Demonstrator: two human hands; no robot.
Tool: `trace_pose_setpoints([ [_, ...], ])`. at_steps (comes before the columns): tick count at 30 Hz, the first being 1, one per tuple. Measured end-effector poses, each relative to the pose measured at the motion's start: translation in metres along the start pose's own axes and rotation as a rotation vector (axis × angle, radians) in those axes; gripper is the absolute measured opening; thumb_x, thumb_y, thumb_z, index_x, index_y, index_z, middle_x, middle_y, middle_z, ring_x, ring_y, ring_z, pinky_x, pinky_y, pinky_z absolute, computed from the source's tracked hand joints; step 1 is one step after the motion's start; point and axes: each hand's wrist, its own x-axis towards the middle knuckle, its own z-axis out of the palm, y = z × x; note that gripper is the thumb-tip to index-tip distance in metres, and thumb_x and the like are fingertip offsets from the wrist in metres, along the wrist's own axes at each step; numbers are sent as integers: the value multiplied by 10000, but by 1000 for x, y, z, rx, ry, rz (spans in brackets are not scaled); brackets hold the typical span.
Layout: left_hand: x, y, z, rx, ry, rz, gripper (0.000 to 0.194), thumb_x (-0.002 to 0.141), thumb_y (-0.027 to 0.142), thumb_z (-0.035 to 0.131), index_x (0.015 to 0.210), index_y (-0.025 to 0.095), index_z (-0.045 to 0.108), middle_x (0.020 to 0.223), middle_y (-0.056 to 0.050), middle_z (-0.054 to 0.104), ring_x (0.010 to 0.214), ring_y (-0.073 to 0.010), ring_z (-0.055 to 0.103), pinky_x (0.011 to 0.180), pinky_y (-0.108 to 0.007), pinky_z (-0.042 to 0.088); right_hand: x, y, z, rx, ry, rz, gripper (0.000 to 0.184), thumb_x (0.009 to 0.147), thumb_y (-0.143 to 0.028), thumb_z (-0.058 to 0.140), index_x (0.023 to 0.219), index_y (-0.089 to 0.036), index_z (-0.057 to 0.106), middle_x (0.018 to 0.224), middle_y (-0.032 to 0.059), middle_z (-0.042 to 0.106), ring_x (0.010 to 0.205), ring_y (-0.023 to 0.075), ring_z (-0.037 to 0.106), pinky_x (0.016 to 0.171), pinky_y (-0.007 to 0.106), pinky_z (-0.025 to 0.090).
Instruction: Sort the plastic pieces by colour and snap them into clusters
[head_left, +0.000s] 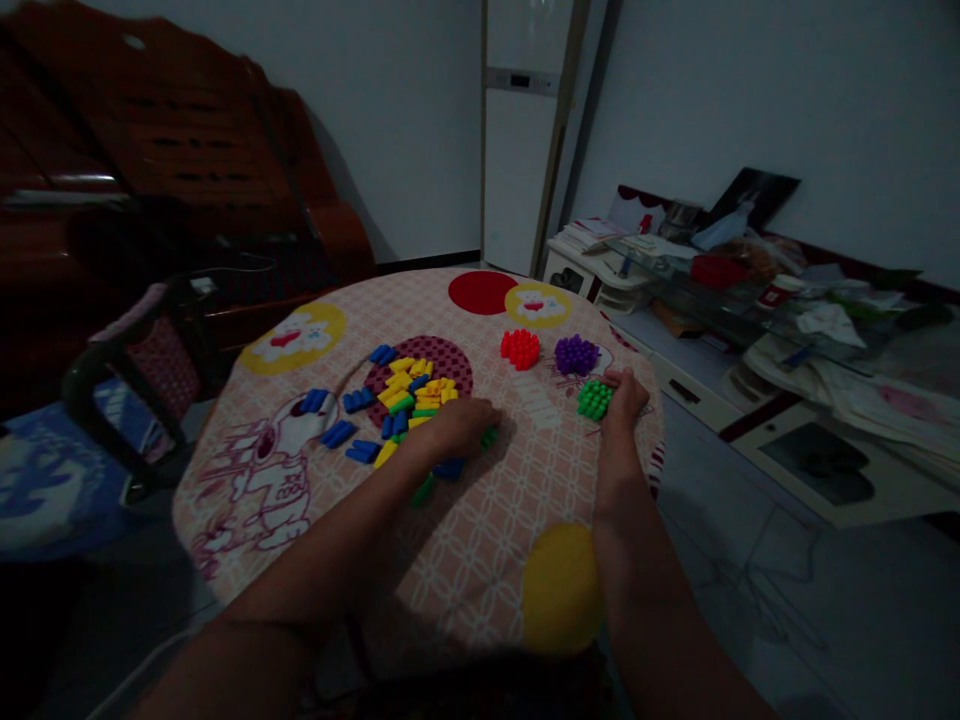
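On the cloth-covered round table [465, 560], my left hand [469, 425] reaches to the right edge of a loose pile of yellow pegs [401, 380], blue pegs [358, 400] and green ones. Its fingers are closed at a green peg-like piece [489, 438], partly hidden under them. A tight group of green pegs [594, 400] stands at the right of the table. My right hand [626, 400] lies against that group's right side, fingers loosely bent and apart. Behind it are a purple group [576, 355] and a red group [520, 349], both packed close together.
A dark-framed chair [142, 380] stands left of the table, with a carved wooden sofa [187, 150] behind. To the right, a low cabinet [697, 400] carries papers, a paper cup [780, 291] and clutter. A tall white appliance [521, 170] stands at the back wall.
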Motion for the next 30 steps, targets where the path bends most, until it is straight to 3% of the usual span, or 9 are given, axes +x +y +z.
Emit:
trace_pose_setpoints([
  [4,1,5,12,52,29,14,410,781,169,615,1187,165,668,1119,-156,703,999,-292,692,772,-331,522,-3,3,1,6,45,-68,291,889,-448,493,825,-198,628,814,-10,647,721,131,626,635,250,500],
  [7,7,7,10,55,38,-15,392,797,265,629,1163,134,676,1065,-169,713,992,-312,690,799,-358,526,-6,5,0,6,49,-75,323,895,-487,485,849,-202,631,844,-13,641,719,128,623,628,251,505],
  [10,18,7,5,5,120,-17,342,805,317,632,1082,130,705,1087,-165,703,977,-291,684,801,-338,520,-9,6,-3,11,11,-89,354,901,-533,488,911,-212,635,908,-10,646,771,134,641,656,260,522],
  [13,35,10,0,-118,260,32,330,793,371,667,1018,137,723,1073,-141,700,959,-254,668,818,-307,503,-11,6,-3,6,-6,-101,382,910,-563,477,940,-215,632,945,-1,651,807,140,648,689,273,532],
  [15,50,16,-3,-239,328,45,302,782,376,678,959,136,726,948,-103,709,868,-221,655,780,-291,488,-10,6,-2,-6,14,-89,380,914,-556,472,911,-210,630,920,2,649,781,140,643,677,275,528],
  [18,76,27,-3,-464,405,74,220,766,324,676,859,127,701,765,-38,670,703,-158,589,673,-260,447,-6,5,2,8,33,-50,346,900,-516,486,857,-203,624,852,-2,647,723,142,633,634,274,515],
  [21,102,37,4,-649,465,127,200,714,245,688,869,119,683,756,-13,654,685,-134,564,641,-237,437,-1,3,5,38,26,-18,325,878,-490,485,819,-199,619,786,-6,648,677,150,621,602,279,501],
  [30,146,48,23,-849,428,184,366,665,182,665,1016,84,705,911,-61,729,816,-165,651,765,-269,529,-11,-6,-2,9,-19,16,362,897,-534,464,912,-211,628,942,23,643,818,164,627,710,297,525],
])
